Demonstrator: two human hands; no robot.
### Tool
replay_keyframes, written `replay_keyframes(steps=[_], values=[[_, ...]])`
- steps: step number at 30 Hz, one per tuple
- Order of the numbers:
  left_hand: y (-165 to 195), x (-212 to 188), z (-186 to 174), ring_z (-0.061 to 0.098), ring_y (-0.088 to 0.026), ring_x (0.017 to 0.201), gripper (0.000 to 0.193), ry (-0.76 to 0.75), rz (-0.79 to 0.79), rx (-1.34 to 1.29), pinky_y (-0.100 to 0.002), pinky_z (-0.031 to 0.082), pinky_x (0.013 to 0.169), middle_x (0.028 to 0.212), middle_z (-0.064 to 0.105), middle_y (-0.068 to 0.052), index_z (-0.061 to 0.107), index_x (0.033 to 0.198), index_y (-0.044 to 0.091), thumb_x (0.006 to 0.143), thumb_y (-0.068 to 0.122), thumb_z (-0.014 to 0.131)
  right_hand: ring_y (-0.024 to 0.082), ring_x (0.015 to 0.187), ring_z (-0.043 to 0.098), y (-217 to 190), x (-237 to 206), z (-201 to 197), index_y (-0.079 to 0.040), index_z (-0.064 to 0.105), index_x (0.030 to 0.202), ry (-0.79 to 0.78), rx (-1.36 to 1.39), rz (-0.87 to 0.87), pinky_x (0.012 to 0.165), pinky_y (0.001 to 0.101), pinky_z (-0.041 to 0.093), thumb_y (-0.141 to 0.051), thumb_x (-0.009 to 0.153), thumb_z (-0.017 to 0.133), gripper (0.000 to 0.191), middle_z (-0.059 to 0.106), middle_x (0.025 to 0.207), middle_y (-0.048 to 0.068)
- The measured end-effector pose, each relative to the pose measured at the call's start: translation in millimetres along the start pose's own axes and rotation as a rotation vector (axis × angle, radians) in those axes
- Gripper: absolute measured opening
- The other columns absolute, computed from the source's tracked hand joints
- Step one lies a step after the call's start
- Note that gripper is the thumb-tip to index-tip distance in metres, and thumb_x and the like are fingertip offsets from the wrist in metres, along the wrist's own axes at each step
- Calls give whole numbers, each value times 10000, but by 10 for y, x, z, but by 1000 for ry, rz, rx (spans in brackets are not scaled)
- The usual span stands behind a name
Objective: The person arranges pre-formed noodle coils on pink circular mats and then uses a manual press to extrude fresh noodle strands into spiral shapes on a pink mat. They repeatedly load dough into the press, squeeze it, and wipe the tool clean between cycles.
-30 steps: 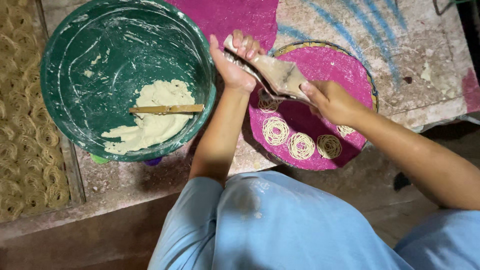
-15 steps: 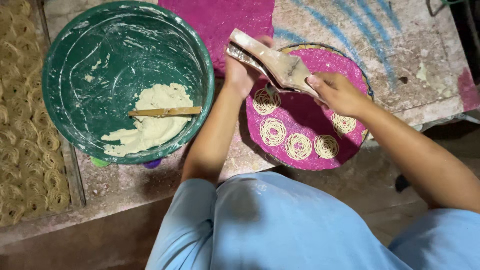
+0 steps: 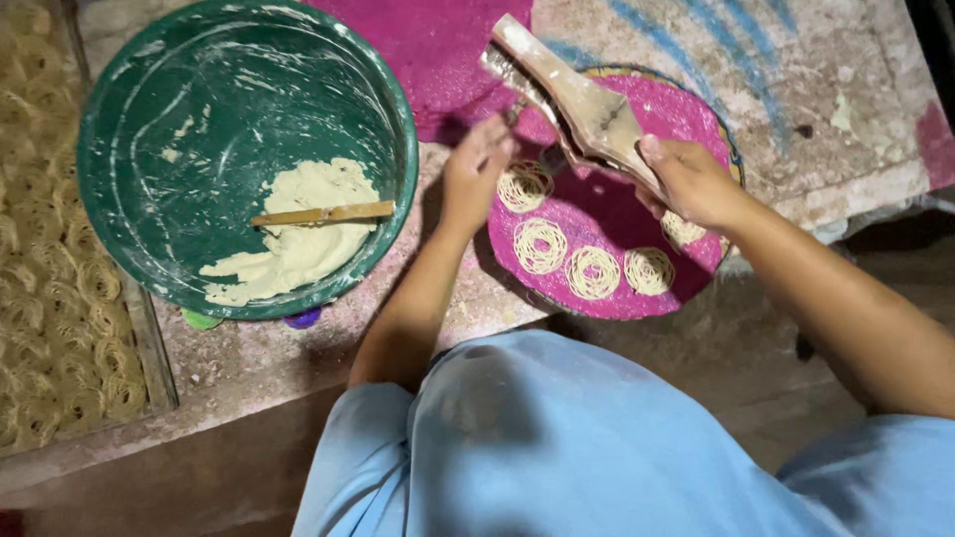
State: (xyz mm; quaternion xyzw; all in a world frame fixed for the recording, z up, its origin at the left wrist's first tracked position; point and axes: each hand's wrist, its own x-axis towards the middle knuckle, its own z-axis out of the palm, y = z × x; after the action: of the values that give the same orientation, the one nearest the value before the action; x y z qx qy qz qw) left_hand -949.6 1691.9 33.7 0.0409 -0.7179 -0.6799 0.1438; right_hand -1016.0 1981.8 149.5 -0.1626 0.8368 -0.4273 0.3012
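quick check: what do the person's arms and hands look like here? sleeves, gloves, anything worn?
Both arms are bare along all that shows; left hand and right hand wear no gloves, and no rings, watch or bands are visible. Light blue cloth fills the lower frame; whether it forms sleeves is unclear.

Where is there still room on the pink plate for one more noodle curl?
The pink plate is bare in its middle, between the top-left curl, the row of three curls along its near edge and the right hand. The far side is crowded by the wooden press.
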Motion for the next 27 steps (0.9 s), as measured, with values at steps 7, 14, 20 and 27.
replay_keyframes(steps=[7,14,20,27], values=[[450,282,829,537,-136,733,337,58,-251,-1440,-394,509,873,761,507,25,540,906,144,1023,442,645,199,496,570,-45,-636,-178,-1,652,794,-184,-89,284,485,372,474,-600,1058,287,750,594,594,85],[403,333,882,417,-101,580,414,28,-224,-1494,-343,454,701,639,390,74,426,747,194,1020,464,581,243,559,619,-124,-754,129,8,645,910,157,-336,1,575,428,502,-500,1083,363,606,616,645,107],[373,246,1171,377,-100,516,403,213,-335,-1494,-352,449,650,565,351,88,408,706,211,1004,420,581,287,612,687,-166,-863,-112,41,675,852,65,-423,208,659,434,534,-520,1094,359,687,655,632,166],[394,462,1054,361,-97,508,383,193,-273,-1432,-332,406,612,560,356,80,420,697,203,1004,388,556,309,629,661,-94,-746,-24,4,668,988,159,-381,11,656,459,508,-478,1091,374,574,632,640,155]])
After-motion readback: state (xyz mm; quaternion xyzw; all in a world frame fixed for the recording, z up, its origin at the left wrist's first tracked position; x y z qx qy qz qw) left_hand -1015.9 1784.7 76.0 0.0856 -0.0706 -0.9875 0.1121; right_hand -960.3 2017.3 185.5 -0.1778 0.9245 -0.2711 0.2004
